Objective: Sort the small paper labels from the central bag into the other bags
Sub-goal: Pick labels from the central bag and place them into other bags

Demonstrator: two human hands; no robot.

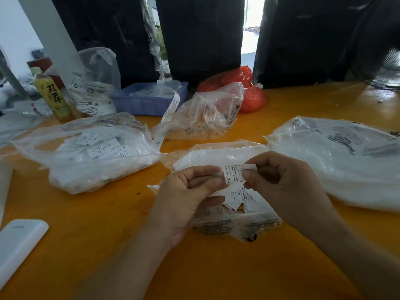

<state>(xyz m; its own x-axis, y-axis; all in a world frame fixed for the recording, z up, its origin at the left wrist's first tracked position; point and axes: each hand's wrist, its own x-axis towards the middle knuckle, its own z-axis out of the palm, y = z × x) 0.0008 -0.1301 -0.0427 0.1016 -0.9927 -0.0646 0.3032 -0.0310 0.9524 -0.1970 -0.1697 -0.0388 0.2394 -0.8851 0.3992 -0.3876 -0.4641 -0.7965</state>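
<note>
The central clear bag (pixel 233 226) lies open on the orange table, with several white paper labels inside and spilling at its mouth. Above it, my left hand (pixel 190 191) and my right hand (pixel 279 180) both pinch a small white label (pixel 232 175) printed "XL", the left at its left edge, the right at its right edge. A clear bag (pixel 86 152) holding several labels lies to the left. Another clear bag (pixel 346 161) lies to the right. A crumpled clear bag (pixel 205 115) sits behind the central one.
A blue plastic basket (pixel 149 100) with a label strip hanging out stands at the back. Beside it are a red bag (pixel 249 92), an upright clear bag (pixel 95 81) and a yellow-green bottle (pixel 53 94). A white flat object (pixel 19 241) lies front left. Dark fabric hangs behind.
</note>
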